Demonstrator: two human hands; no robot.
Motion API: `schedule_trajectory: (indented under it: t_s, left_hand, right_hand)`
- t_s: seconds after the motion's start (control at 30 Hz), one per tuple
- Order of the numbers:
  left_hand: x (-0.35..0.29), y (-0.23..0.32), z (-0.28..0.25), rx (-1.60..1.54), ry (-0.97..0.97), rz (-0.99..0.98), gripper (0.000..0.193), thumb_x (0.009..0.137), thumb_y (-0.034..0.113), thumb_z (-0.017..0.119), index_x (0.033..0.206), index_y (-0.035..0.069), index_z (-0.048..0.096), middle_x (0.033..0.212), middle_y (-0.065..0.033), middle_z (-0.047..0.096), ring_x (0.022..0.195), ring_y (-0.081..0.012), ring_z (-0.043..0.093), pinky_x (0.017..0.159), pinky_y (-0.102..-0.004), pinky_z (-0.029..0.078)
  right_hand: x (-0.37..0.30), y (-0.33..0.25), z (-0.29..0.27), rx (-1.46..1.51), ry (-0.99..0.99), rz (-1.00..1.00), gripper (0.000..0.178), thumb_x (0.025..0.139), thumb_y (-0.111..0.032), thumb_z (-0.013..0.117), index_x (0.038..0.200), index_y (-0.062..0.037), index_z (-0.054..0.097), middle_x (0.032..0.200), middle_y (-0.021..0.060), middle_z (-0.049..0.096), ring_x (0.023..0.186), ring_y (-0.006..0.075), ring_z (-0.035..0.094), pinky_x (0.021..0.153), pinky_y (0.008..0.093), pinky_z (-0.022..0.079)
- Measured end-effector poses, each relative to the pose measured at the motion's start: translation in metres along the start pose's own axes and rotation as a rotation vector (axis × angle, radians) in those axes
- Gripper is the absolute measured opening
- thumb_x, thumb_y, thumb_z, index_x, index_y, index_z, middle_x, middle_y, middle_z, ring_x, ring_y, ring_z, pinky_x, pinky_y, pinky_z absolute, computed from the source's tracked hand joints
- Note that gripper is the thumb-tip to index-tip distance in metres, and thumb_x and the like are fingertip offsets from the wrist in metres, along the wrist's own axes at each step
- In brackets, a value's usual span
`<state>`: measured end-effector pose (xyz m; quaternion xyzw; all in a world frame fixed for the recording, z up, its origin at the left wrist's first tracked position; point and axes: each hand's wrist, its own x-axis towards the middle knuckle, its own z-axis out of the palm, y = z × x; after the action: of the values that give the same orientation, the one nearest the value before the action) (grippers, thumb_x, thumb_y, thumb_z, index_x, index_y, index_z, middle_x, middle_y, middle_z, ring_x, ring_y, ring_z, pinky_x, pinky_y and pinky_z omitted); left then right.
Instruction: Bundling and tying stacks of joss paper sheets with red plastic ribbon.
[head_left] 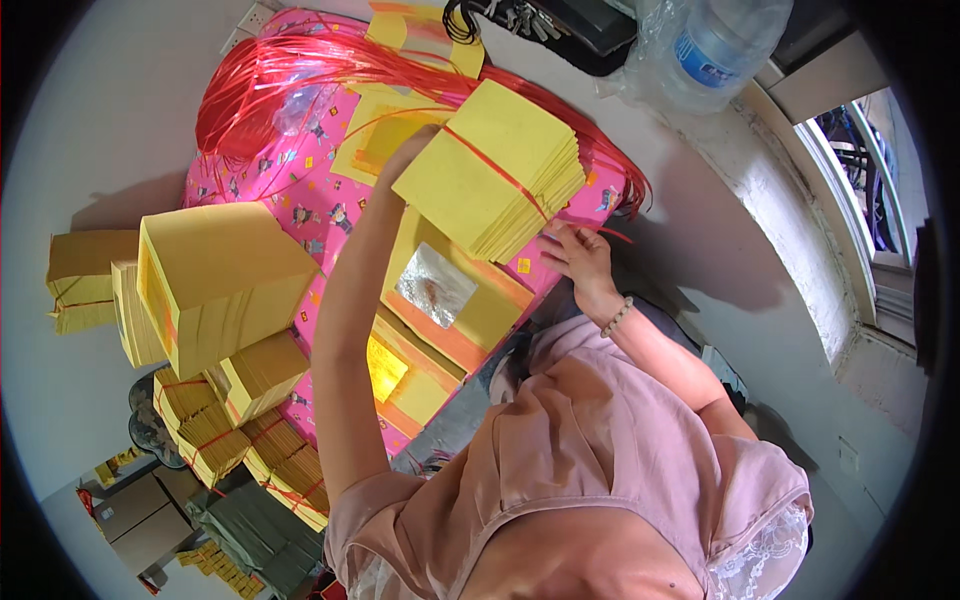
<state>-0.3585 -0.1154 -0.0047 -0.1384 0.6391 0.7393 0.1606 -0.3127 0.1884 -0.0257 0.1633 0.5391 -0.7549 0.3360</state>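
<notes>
A thick stack of yellow paper sheets is tilted up over the bed-like pink surface, a red plastic strap running across its face. My left hand grips the stack's left edge; its fingertips are hidden behind the paper. At the stack's lower right corner, my right hand has its fingers bent around the strap, whose loose end sticks out to the right. Under the stack lie flat yellow paper pieces with orange bands, one bearing a silver foil square and another a gold square.
A large bundle of red straps spreads along the back of the pink patterned cloth. Tall yellow paper stacks stand at the left, with strapped bundles below. A big plastic bottle and keys are at the top right.
</notes>
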Motion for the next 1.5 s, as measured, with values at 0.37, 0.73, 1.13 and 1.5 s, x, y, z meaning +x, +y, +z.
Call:
schedule_trajectory:
  t_s: [0.37, 0.73, 1.13, 1.5]
  left_hand:
    - [-0.006, -0.009, 0.01, -0.123, 0.031, 0.072, 0.039, 0.092, 0.026, 0.062, 0.118, -0.004, 0.061, 0.103, -0.0119, 0.07, 0.086, -0.0177, 0.069, 0.072, -0.0322, 0.056]
    - [-0.017, -0.009, 0.02, -0.234, 0.085, 0.122, 0.038, 0.094, 0.026, 0.059, 0.12, -0.003, 0.06, 0.104, -0.0118, 0.069, 0.087, -0.0178, 0.068, 0.072, -0.0319, 0.056]
    - [-0.035, -0.011, 0.031, -0.407, 0.169, 0.227, 0.038, 0.096, 0.026, 0.057, 0.122, -0.002, 0.058, 0.105, -0.0117, 0.069, 0.088, -0.0179, 0.068, 0.073, -0.0316, 0.056]
    - [-0.056, -0.016, 0.041, -0.681, 0.236, 0.422, 0.037, 0.098, 0.026, 0.054, 0.123, -0.001, 0.057, 0.107, -0.0115, 0.069, 0.089, -0.018, 0.068, 0.073, -0.0314, 0.056]
  right_hand:
    - [0.001, 0.001, 0.001, 0.038, 0.008, 0.031, 0.025, 0.097, -0.027, 0.062, 0.108, -0.0049, 0.064, 0.109, 0.0084, 0.069, 0.095, 0.0178, 0.068, 0.073, 0.0282, 0.054]
    - [0.006, 0.022, 0.004, 0.087, 0.037, -0.069, 0.022, 0.095, -0.023, 0.065, 0.106, -0.0044, 0.063, 0.109, 0.0079, 0.068, 0.101, 0.0181, 0.065, 0.087, 0.0307, 0.051]
    - [0.026, 0.004, 0.014, 0.147, 0.073, -0.24, 0.023, 0.097, -0.023, 0.062, 0.103, -0.001, 0.06, 0.102, 0.0092, 0.066, 0.095, 0.0174, 0.065, 0.089, 0.0346, 0.053]
    - [0.063, -0.057, 0.045, -0.063, -0.101, -0.61, 0.01, 0.097, -0.013, 0.059, 0.095, -0.0039, 0.061, 0.088, -0.0005, 0.061, 0.086, 0.007, 0.054, 0.081, 0.0237, 0.044]
